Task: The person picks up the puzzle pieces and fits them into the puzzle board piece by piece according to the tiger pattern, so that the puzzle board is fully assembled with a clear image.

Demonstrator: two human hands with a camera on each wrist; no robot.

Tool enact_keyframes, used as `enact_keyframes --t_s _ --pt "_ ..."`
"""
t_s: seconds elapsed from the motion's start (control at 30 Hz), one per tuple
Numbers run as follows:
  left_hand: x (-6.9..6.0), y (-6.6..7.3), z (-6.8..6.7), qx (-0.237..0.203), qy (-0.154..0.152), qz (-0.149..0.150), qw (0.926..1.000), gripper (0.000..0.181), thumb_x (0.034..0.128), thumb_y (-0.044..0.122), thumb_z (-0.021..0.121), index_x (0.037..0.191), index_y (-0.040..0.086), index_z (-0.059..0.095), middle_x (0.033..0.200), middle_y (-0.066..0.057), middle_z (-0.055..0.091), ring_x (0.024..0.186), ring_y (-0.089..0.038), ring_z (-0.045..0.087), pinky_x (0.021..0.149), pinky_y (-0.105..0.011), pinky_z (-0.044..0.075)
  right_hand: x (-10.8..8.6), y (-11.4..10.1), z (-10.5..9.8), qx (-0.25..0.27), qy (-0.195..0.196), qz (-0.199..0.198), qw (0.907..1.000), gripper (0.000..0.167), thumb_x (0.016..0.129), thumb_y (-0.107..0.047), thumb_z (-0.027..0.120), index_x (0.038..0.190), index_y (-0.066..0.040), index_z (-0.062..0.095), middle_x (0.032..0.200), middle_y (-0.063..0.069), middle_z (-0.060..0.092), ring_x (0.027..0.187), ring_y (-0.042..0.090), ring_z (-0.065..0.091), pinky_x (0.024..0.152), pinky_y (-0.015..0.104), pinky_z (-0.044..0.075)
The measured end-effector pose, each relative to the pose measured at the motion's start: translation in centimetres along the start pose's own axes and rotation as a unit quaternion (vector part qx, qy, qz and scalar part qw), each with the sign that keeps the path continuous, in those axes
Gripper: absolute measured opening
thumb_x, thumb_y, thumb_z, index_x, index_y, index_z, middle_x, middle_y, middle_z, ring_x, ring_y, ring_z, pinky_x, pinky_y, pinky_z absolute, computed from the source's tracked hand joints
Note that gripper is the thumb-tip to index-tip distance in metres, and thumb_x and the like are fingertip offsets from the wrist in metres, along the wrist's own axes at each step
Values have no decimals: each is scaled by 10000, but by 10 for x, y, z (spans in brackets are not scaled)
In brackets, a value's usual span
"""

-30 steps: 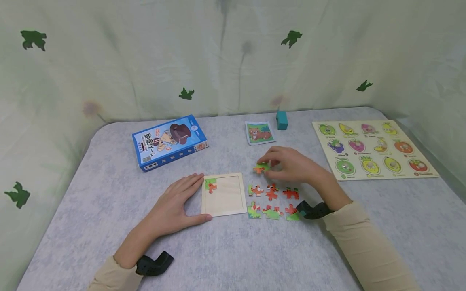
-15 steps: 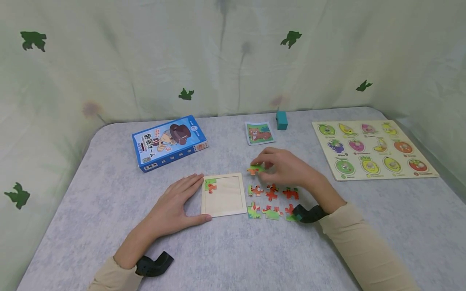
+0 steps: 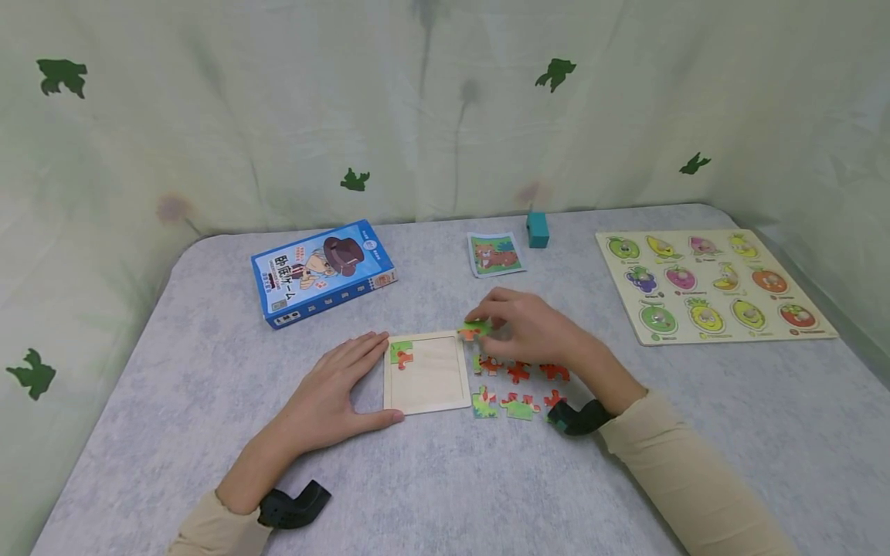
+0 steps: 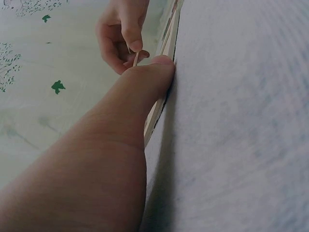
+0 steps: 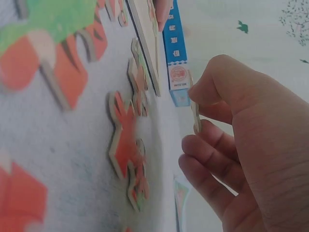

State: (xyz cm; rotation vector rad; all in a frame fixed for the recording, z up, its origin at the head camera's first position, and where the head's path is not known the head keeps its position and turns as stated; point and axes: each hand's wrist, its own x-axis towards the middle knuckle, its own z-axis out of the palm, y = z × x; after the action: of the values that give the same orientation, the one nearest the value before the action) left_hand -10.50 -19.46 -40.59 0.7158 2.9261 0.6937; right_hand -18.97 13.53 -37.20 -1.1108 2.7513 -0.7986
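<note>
A square wooden tray lies flat, one green and red puzzle piece in its upper left corner. Along the tray's left side rests my left hand, thumb and fingers spread against the edge. My right hand pinches a green and orange piece by the tray's upper right corner; the right wrist view shows that piece edge-on, off the table. Several loose pieces lie right of the tray, among them a green one and a red one, partly beneath the right hand and wrist.
A blue box stands back left. Behind the right hand lie a small bear picture card and a teal block. A fruit puzzle board occupies the right side. Each wrist wears a black device.
My right hand has moved left and slightly nearer, carrying the pinched piece from above the loose pieces to the tray's upper right corner. The left hand has stayed on the tray's edge.
</note>
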Motion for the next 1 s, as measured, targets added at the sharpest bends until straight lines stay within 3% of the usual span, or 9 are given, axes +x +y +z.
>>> enact_keyframes --t_s 1.0 --pt "1 0 0 -80 -77 -71 9999 1074 804 714 743 1609 110 368 1677 -66 337 1554 -328 281 1246 -596 237 12 -23 19 -68 160 -336 9993 312 898 -211 674 1192 -173 770 1081 -41 674 868 106 625 740 243 546"
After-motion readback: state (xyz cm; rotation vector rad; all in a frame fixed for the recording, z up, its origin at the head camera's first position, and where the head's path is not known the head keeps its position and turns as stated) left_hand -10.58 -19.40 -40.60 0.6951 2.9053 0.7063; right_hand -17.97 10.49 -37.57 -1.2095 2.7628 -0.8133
